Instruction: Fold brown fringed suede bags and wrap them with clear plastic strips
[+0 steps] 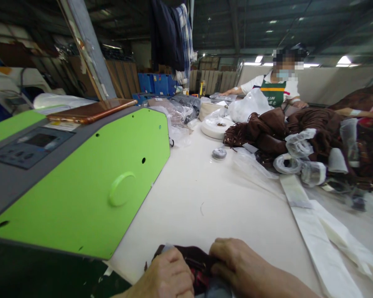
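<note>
Your left hand (171, 271) is curled up, fingers bent in tight on the left side of a dark brown item (191, 253), though its fingertips are mostly hidden. Your right hand (233, 258) is bunched up too, thumb and fingers closed on the item's right end. So the brown thing sits right between your two hands, low down at the near edge of the bench (186, 207), with a reddish patch showing in the gap. Can't tell exactly what it is, your hands cover too much of it.

Around you, going left to right: there's a big bright green machine (90, 182) taking up the left side, with a phone (93, 111) lying on top of it. That's the bulky thing next to your left hand. Past its far end you've got some plastic-wrapped bundles (177, 107), then a wide white roll (216, 127) lying flat, with a little grey roll (219, 154) just in front of it. A co-worker (273, 91) in a green apron is standing at the far side. Then a heap of brown bags (267, 130) covers the far right, clear plastic rolls (287, 163) at its near edge, and long white strips (317, 236) run toward you, off to the right of your right hand.
</note>
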Available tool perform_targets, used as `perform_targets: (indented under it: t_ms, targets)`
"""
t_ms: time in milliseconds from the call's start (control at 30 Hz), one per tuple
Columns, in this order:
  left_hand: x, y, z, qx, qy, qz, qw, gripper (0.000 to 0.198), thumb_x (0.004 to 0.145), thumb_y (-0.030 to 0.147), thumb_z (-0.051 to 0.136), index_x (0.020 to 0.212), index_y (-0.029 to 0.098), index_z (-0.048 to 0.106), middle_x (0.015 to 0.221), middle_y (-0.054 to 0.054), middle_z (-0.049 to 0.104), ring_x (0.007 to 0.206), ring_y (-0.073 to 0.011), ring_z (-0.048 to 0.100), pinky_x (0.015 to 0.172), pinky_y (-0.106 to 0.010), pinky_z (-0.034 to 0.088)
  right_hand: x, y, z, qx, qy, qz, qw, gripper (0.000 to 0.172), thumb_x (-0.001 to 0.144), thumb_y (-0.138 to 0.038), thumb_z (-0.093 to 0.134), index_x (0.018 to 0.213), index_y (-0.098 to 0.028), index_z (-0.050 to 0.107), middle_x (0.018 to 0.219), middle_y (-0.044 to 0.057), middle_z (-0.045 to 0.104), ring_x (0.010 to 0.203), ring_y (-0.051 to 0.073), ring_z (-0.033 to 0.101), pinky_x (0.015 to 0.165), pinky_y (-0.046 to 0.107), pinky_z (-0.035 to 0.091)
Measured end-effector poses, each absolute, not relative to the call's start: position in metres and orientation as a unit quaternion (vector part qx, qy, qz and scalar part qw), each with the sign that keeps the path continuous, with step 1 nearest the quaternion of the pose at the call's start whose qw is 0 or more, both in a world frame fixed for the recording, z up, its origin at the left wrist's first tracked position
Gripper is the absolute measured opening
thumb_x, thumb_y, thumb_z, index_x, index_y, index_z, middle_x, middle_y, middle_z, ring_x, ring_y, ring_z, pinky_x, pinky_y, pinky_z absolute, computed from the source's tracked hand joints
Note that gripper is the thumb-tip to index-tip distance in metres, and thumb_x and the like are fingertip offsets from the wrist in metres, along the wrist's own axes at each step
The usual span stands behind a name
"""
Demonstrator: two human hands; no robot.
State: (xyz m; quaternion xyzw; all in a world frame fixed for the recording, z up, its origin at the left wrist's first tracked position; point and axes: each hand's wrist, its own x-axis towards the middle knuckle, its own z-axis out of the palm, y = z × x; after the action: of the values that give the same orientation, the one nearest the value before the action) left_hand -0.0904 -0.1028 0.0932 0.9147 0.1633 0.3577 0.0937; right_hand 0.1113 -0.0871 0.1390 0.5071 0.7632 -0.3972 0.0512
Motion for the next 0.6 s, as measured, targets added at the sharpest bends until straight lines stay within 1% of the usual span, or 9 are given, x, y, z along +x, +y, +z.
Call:
perform_targets:
  t_ms: [100, 167, 233, 300, 333, 400, 467, 533, 600]
  targets:
    - [-0.089, -0.101, 0.11, 0.929, 0.214, 0.295, 0.064, 0.036, 0.092, 0.028, 0.048, 0.058, 0.016, 0.05, 0.054, 0.002, 0.055, 0.052, -0.0115, 0.05, 0.058, -0.027, 0.036, 0.111, -0.092, 0.154, 0.497, 0.807, -0.317, 0.036, 0.015, 0.08, -0.014, 0.047, 0.08, -0.016, 0.062, 0.084, 0.004, 0.064, 0.078, 0.015, 0.055, 0.071, 0.025, 0.036]
    - [-0.083, -0.1, 0.124, 0.938, 0.265, 0.209, 0.081, 0.033, 0.079, 0.038, 0.065, 0.059, 0.016, 0.051, 0.057, 0.002, 0.057, 0.054, -0.0136, 0.051, 0.057, -0.028, 0.036, 0.11, -0.093, 0.157, 0.484, 0.826, -0.285, 0.041, 0.017, 0.079, -0.012, 0.046, 0.081, -0.016, 0.062, 0.084, 0.005, 0.063, 0.078, 0.016, 0.055, 0.071, 0.026, 0.036]
    - [-0.077, -0.098, 0.137, 0.941, 0.287, 0.134, 0.119, 0.031, 0.07, 0.042, 0.073, 0.069, 0.017, 0.055, 0.066, 0.002, 0.061, 0.06, -0.0155, 0.055, 0.06, -0.028, 0.038, 0.11, -0.094, 0.157, 0.484, 0.828, -0.28, 0.036, 0.017, 0.078, -0.012, 0.045, 0.08, -0.015, 0.062, 0.083, 0.006, 0.064, 0.078, 0.016, 0.055, 0.072, 0.026, 0.037]
    - [-0.07, -0.096, 0.146, 0.949, 0.261, 0.095, 0.151, 0.031, 0.072, 0.045, 0.071, 0.078, 0.018, 0.057, 0.075, 0.002, 0.063, 0.068, -0.0166, 0.058, 0.066, -0.029, 0.04, 0.112, -0.096, 0.155, 0.493, 0.814, -0.304, 0.023, 0.018, 0.079, -0.014, 0.044, 0.078, -0.015, 0.062, 0.081, 0.006, 0.064, 0.076, 0.015, 0.056, 0.07, 0.025, 0.038]
    - [-0.067, -0.095, 0.149, 0.954, 0.241, 0.074, 0.165, 0.029, 0.075, 0.045, 0.068, 0.079, 0.019, 0.058, 0.076, 0.002, 0.063, 0.07, -0.0165, 0.059, 0.068, -0.029, 0.04, 0.114, -0.098, 0.153, 0.499, 0.803, -0.325, 0.018, 0.018, 0.079, -0.015, 0.044, 0.078, -0.016, 0.062, 0.081, 0.005, 0.065, 0.075, 0.015, 0.056, 0.068, 0.024, 0.038]
    - [-0.059, -0.091, 0.15, 0.957, 0.22, 0.02, 0.19, 0.025, 0.081, 0.041, 0.062, 0.071, 0.019, 0.059, 0.068, 0.002, 0.062, 0.066, -0.0149, 0.058, 0.063, -0.026, 0.038, 0.119, -0.101, 0.149, 0.505, 0.781, -0.366, 0.015, 0.016, 0.076, -0.018, 0.047, 0.08, -0.016, 0.062, 0.08, 0.004, 0.065, 0.073, 0.014, 0.057, 0.065, 0.023, 0.038]
    - [-0.052, -0.086, 0.145, 0.945, 0.24, -0.027, 0.219, 0.028, 0.082, 0.038, 0.062, 0.064, 0.017, 0.059, 0.06, 0.002, 0.06, 0.059, -0.0126, 0.056, 0.052, -0.023, 0.032, 0.123, -0.103, 0.142, 0.512, 0.756, -0.407, 0.014, 0.017, 0.073, -0.021, 0.05, 0.084, -0.016, 0.063, 0.083, 0.004, 0.065, 0.073, 0.015, 0.056, 0.064, 0.023, 0.039]
    - [-0.046, -0.081, 0.136, 0.93, 0.272, -0.037, 0.246, 0.029, 0.081, 0.041, 0.063, 0.065, 0.017, 0.061, 0.06, 0.003, 0.058, 0.058, -0.0108, 0.053, 0.048, -0.022, 0.028, 0.127, -0.103, 0.132, 0.508, 0.728, -0.46, 0.001, 0.023, 0.071, -0.024, 0.054, 0.09, -0.015, 0.063, 0.086, 0.004, 0.065, 0.075, 0.015, 0.056, 0.065, 0.024, 0.041]
    - [-0.042, -0.075, 0.129, 0.926, 0.278, -0.031, 0.252, 0.025, 0.078, 0.04, 0.066, 0.066, 0.017, 0.063, 0.066, 0.004, 0.058, 0.061, -0.0098, 0.052, 0.049, -0.02, 0.028, 0.129, -0.101, 0.12, 0.491, 0.697, -0.521, -0.024, 0.029, 0.068, -0.027, 0.057, 0.094, -0.014, 0.062, 0.086, 0.002, 0.065, 0.076, 0.015, 0.055, 0.066, 0.023, 0.042]
